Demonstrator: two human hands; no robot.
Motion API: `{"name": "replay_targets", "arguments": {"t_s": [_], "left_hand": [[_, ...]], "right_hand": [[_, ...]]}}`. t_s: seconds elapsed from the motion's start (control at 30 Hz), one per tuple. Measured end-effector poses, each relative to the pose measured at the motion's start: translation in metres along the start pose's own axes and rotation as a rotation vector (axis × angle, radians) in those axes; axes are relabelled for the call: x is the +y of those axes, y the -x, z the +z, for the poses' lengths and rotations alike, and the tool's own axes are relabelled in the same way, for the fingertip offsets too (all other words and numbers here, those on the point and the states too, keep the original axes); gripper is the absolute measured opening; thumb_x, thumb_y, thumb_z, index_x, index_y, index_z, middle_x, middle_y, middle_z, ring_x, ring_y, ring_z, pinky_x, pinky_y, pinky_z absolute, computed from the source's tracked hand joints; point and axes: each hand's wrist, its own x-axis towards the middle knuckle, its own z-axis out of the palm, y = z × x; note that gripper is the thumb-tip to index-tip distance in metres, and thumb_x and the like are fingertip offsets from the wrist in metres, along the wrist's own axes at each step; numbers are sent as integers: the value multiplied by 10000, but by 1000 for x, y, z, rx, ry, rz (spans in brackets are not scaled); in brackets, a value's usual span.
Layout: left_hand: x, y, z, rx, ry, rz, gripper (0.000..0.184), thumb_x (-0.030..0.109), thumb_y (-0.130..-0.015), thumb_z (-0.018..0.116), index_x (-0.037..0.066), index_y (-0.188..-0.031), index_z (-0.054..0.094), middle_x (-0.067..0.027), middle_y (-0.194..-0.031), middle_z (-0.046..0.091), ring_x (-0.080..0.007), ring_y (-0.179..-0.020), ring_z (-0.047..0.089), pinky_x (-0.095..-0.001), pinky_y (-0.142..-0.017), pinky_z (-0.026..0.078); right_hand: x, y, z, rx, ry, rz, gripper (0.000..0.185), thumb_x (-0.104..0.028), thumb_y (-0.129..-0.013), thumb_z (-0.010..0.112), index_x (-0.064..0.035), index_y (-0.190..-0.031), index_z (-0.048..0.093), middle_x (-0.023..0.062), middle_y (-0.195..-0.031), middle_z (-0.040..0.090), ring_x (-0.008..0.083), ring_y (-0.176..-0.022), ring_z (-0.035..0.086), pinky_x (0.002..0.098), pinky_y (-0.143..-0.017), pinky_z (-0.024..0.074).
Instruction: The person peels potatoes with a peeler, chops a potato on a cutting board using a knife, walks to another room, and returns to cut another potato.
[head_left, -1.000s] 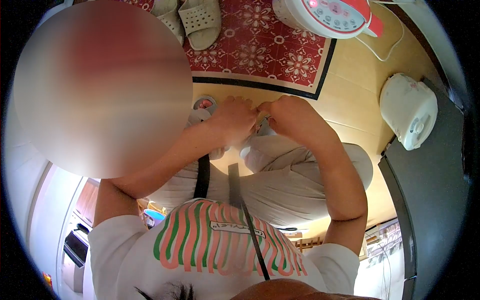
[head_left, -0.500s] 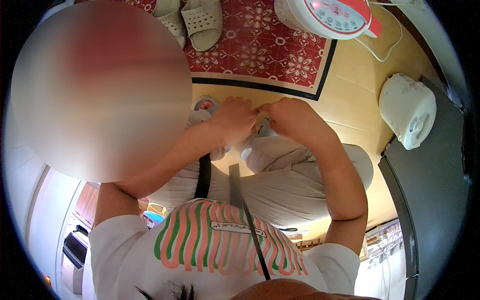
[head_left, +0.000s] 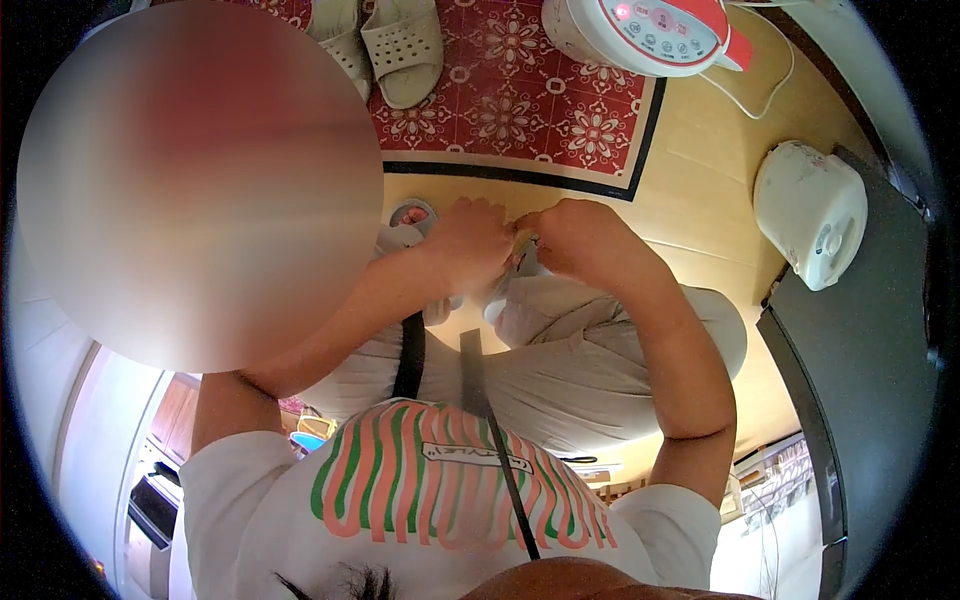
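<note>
My left hand (head_left: pixel 474 243) and my right hand (head_left: pixel 575 240) meet in front of my legs, above the pale floor. The fingers of both are curled. Between the fingertips is a small pale thing (head_left: pixel 522 240), too small to make out, and both hands pinch at it. Just below lie my bent knees in light trousers (head_left: pixel 570 360). A foot in a grey slipper (head_left: pixel 411 214) shows beside my left hand.
A red patterned mat (head_left: pixel 505 110) carries a pair of beige slippers (head_left: pixel 403 55) and a white and red appliance (head_left: pixel 655 35) with a lit panel. A white lidded container (head_left: pixel 810 215) stands at the right, by a dark panel (head_left: pixel 870 340). A blurred disc covers the upper left.
Both hands keep almost the same place, with the right one slightly lower. The pale thing between them shows a little more than half a second ago. The view has shifted slightly.
</note>
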Motion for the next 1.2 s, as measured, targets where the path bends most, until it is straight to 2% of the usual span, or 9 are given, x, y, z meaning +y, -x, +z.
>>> {"name": "replay_targets", "arguments": {"t_s": [0.5,0.6,0.7,0.8,0.9,0.97,1.07,1.17,1.2], "left_hand": [[0,1,6,95,2,37,374,305,-833,623,-5,-1039,650,-189,-1011,618,-356,-982,584,-485,-865,445],[-1,0,4,57,-16,30,372,310,-833,623,-1,-1033,659,-189,-1011,617,-354,-985,585,-483,-868,446],[0,-1,3,62,10,12,381,313,-830,626,-4,-1039,661,-188,-1014,616,-354,-990,586,-484,-872,446],[1,1,4,86,16,17,386,312,-825,629,-5,-1044,661,-188,-1012,617,-358,-991,587,-488,-874,446],[3,3,3,41,5,4,380,291,-821,628,-11,-1050,657,-191,-1029,618,-366,-1002,586,-491,-885,447],[13,7,-10,-66,-5,-66,371,259,-817,626,-19,-1061,650,-197,-1061,616,-375,-1032,581,-493,-902,448],[21,16,9,99,253,-139,366,222,-874,587,17,-1176,608,-218,-1017,612,-394,-976,596,-502,-847,465],[44,41,36,728,504,-252,491,175,-813,643,-14,-1250,525,-276,-1100,578,-459,-1033,550,-508,-891,451],[52,58,34,920,510,-286,542,159,-792,662,-25,-1274,497,-295,-1128,566,-480,-1051,535,-510,-906,447]], "right_hand": [[-1,3,-2,-30,-9,20,450,-71,-767,566,-195,-1186,674,164,-778,671,324,-759,659,427,-712,532],[-4,4,-2,25,-33,31,184,-70,-754,605,-36,-889,725,198,-837,695,364,-814,691,465,-694,568],[-4,5,-4,16,-33,27,183,-72,-750,612,-35,-890,724,198,-830,694,366,-805,691,463,-694,569],[2,1,3,-4,-14,-13,439,-75,-756,562,-196,-1162,676,154,-792,672,325,-769,662,433,-711,533],[-1,1,8,11,18,11,175,-104,-783,607,-54,-897,729,181,-841,701,349,-816,696,457,-695,568],[-5,9,23,94,26,15,257,-107,-759,601,-130,-984,722,154,-818,689,335,-807,679,456,-692,547],[-39,20,4,134,69,124,263,-139,-750,617,-148,-989,726,140,-816,688,326,-816,675,462,-684,536],[-83,30,-17,-3,-16,142,246,-209,-751,663,-107,-965,729,155,-851,698,345,-838,676,460,-703,538],[-80,26,1,84,-151,101,306,-277,-753,700,-88,-993,721,161,-852,703,363,-809,672,459,-732,540]]}}
